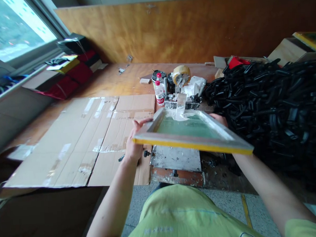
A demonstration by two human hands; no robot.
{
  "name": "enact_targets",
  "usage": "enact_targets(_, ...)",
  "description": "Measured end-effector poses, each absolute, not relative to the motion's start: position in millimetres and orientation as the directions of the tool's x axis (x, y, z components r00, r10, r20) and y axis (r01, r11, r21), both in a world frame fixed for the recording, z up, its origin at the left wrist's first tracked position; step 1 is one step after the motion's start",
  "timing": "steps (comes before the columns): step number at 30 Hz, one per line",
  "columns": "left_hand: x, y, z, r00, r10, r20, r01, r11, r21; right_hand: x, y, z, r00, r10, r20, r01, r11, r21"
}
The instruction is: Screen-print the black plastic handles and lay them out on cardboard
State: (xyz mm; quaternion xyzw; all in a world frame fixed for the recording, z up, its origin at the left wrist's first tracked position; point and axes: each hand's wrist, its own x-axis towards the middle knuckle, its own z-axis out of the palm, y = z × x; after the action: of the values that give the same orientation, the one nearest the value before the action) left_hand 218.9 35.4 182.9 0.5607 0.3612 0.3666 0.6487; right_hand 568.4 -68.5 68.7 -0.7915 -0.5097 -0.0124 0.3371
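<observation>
A screen printing frame (190, 127) with greenish mesh and a yellow front edge is held tilted over a metal base plate (176, 159). My left hand (135, 142) grips its left side, thumb raised at the rim. On the far right side of the frame my right hand (219, 120) holds on, mostly hidden behind it. White residue lies on the mesh near the back. The frame's rear edge is at a metal clamp (183, 103), but I cannot tell if it is fastened. A black knob (146, 153) sticks out left of the plate.
Flattened cardboard (66, 144) covers the bench to the left. A large heap of black plastic parts (274, 119) fills the right. Behind the clamp stand a red-capped bottle (159, 93), a tape roll (181, 74) and tins. Red and black boxes (66, 79) sit by the window.
</observation>
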Motion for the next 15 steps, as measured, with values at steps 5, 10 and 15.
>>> enact_targets(5, 181, 14, 102, 0.491, 0.795, -0.356, 0.182, 0.306, 0.934, 552, -11, 102, 0.333, 0.797, 0.504, 0.892, -0.093, -0.442)
enact_targets(10, 181, 14, 39, 0.428, 0.822, -0.375, 0.282, 0.273, 0.920, 502, 39, 92, 0.128, 0.960, 0.251, 0.964, -0.061, -0.258)
enact_targets(15, 181, 18, 27, 0.418, 0.820, -0.391, 0.300, 0.281, 0.911, 489, 2, 76, -0.076, 0.988, 0.135, 0.960, 0.109, -0.257)
